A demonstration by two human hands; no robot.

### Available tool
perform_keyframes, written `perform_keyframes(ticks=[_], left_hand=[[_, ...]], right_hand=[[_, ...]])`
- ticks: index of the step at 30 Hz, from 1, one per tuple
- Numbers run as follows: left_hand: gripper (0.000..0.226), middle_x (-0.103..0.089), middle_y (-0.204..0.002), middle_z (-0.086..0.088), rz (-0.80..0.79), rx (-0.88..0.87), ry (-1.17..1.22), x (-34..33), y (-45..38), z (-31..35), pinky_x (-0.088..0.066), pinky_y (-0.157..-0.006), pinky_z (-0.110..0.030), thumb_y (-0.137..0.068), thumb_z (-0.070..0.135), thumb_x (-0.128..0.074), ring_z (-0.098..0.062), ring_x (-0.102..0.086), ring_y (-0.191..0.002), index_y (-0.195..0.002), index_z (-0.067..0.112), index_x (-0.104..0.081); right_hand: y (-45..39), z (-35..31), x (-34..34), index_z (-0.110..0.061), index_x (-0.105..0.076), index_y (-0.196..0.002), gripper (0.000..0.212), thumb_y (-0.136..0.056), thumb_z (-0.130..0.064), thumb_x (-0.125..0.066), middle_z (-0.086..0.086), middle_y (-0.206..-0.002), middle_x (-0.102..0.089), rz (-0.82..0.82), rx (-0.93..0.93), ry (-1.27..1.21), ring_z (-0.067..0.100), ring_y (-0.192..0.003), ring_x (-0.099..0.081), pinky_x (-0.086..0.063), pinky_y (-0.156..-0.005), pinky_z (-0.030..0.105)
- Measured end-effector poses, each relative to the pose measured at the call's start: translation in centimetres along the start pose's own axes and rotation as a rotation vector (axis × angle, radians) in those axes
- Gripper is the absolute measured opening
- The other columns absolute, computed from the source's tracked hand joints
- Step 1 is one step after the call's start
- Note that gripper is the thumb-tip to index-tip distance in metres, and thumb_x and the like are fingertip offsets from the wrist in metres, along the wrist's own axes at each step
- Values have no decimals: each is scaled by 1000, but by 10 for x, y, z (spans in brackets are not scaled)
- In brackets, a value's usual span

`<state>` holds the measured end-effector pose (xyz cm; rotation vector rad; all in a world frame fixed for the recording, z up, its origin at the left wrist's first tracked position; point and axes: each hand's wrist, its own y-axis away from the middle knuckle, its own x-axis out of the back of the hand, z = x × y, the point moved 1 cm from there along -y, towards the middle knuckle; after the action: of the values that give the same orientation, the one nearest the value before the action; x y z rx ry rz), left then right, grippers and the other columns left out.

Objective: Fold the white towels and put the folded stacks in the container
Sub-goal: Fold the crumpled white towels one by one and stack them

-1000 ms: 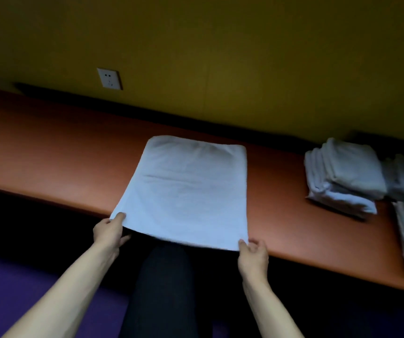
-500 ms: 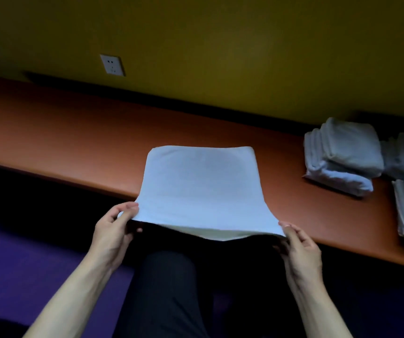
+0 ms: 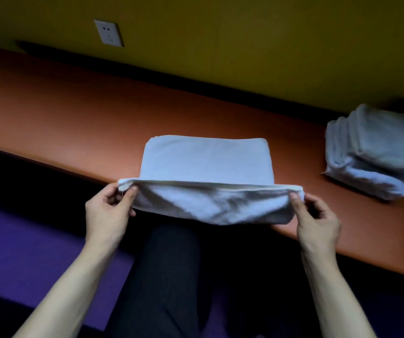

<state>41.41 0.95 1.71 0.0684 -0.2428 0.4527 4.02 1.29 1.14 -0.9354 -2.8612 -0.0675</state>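
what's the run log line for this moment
step: folding towel | left hand: pinches near corner | right hand: pinches near corner | near edge lifted | folded stack: on counter

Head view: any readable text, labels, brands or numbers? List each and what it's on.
None readable in this frame.
wall socket: only plug holes show, no marking legible.
towel being folded: plain white, no tag or print visible.
folded towel stack: plain, no label visible.
orange counter: bare surface, no writing.
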Motion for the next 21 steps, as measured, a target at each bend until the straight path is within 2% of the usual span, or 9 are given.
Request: perform_keyframes(ticks=[2,4,7,10,13,15,17,19,21], left_hand=[[23,-50,-50,6,48,9,-27,-8,-15,1,-41,-56,-25,-89,30,-74,-13,-49,-50,-74,15,-65],[38,-48,-50,5,83,19,-48,-20,-34,5,-42,-57,-30,-86,41,-76,-15,-50,-48,-71,9,-62],[34,-56,-55,0,95,60,-78,-40,-71,12,-44,-55,-28,-84,45,-76,-10,-50,-43,-79,12,-70],[30,-65,-54,1,79,113,-97,-55,-115,13,-42,-57,-27,-78,53,-73,-13,-49,-42,-70,24,-72],[32,-72,-60,3,92,138,-141,-68,-144,12,-44,-60,-28,-78,54,-71,-12,-51,-45,-72,23,-72],[29,-74,-64,6,108,128,-177,-79,-155,9,-47,-59,-28,-83,50,-70,-10,-52,-43,-82,21,-72],[32,-77,-74,3,91,138,-158,-87,-160,2,-51,-58,-28,-88,43,-69,-11,-61,-47,-109,19,-67],[48,-74,-96,3,13,88,-185,-90,-157,-9,-56,-67,-33,-89,38,-70,-16,-72,-68,-131,24,-51],[52,-66,-117,4,-135,-72,-372,-94,-143,-19,-55,-84,-39,-91,37,-68,-22,-69,-93,-137,33,-44]], right_hand=[[-21,2,-11,-22,-70,-92,3,-93,-25,-70,-1,-87,-69,-40,48,70,0,-74,-58,-46,-70,10],[-44,5,-27,-25,-66,-89,8,-97,-25,-65,-5,-82,-67,-50,66,85,-6,-70,-56,-46,-69,12],[-80,10,-52,-22,-64,-90,10,-98,-29,-63,-9,-73,-60,-33,62,124,-9,-60,-50,-41,-61,17],[-113,10,-76,-19,-65,-89,16,-96,-33,-62,-9,-70,-56,-17,92,161,-5,-60,-46,-38,-60,20],[-140,9,-97,-15,-66,-89,20,-97,-34,-62,-5,-70,-55,-29,127,201,1,-61,-44,-36,-57,20],[-155,13,-111,-14,-68,-89,23,-95,-36,-62,-2,-72,-58,-33,121,225,5,-63,-48,-38,-59,24],[-165,18,-122,-12,-69,-91,24,-95,-35,-63,2,-78,-62,-48,96,272,11,-70,-54,-39,-60,25],[-169,26,-127,-11,-68,-97,22,-95,-33,-63,2,-83,-63,-73,57,356,17,-78,-59,-37,-61,25],[-163,33,-123,-12,-66,-105,22,-93,-30,-64,3,-91,-63,-97,27,445,23,-90,-63,-40,-71,25]])
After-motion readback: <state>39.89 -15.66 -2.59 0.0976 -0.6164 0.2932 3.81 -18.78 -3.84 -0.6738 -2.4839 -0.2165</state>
